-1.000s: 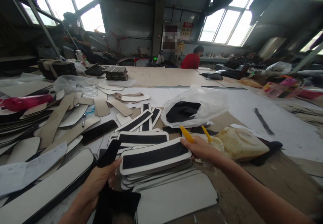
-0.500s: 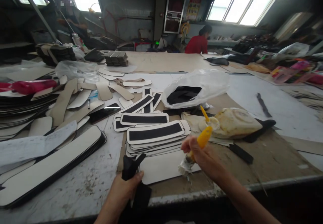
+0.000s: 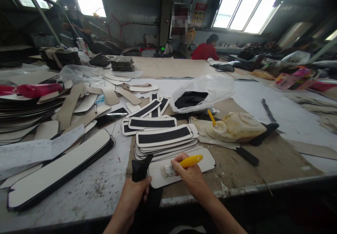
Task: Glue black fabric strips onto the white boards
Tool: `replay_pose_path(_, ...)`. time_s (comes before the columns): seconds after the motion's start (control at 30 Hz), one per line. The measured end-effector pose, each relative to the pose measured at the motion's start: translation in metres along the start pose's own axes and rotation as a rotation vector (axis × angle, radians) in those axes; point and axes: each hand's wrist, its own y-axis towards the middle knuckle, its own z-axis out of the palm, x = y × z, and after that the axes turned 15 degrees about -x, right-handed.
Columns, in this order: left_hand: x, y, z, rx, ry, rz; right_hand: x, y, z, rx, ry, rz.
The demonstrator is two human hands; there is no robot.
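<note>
My right hand point(image 3: 183, 169) is closed round a yellow-handled brush point(image 3: 191, 161), its whitish bristles lying on a pale flat panel point(image 3: 206, 160) near the table's front edge. At the panel's left end my left hand point(image 3: 137, 192) is closed on a black strip point(image 3: 140, 169), with the thumb beside the panel's corner. Just behind lies a stack of pale panels point(image 3: 164, 136), the top one bearing a black strip. A glue-stained plastic container point(image 3: 243, 127) rests to the right, with a yellow stick point(image 3: 211, 117) standing in its mouth.
A clear plastic bag point(image 3: 218, 90) holds black pieces behind the stack. Long pale panels point(image 3: 60, 167) are piled at the left, near a phone point(image 3: 112, 117). A dark strip point(image 3: 247, 156) lies to the right. People point(image 3: 204, 50) are in the background.
My right hand has moved left and down, bringing the brush from upright to nearly flat on the panel. The left hand keeps the black strip at the panel's left end. The view has shifted slightly.
</note>
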Motion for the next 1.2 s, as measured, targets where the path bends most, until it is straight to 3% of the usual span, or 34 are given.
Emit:
replay_pose_path(0.13,0.004,0.002,0.0,-0.008,0.021,0.002,-0.01,0.011,-0.035,-0.17,-0.266,-0.148)
replay_pose_path(0.33,0.009,0.003,0.0,-0.029,0.03,-0.005,-0.018,0.026,-0.077,-0.337,-0.493,-0.24)
replay_pose_path(0.7,0.013,0.007,0.0,-0.023,0.003,0.006,-0.012,0.033,-0.099,-0.365,-0.659,-0.456)
replay_pose_path(0.83,0.012,0.006,0.001,-0.038,0.004,0.019,-0.016,0.023,-0.08,-0.374,-0.715,-0.631)
replay_pose_path(0.97,0.014,0.007,0.0,-0.011,0.002,0.044,-0.01,-0.006,-0.035,-0.286,-0.634,-0.66)
replay_pose_path(1.1,0.016,0.01,-0.001,0.02,0.024,0.04,0.01,-0.03,0.008,-0.146,-0.194,-0.521)
replay_pose_path(1.2,0.012,0.008,-0.003,0.034,0.035,0.002,0.017,-0.031,0.023,-0.131,-0.043,-0.342)
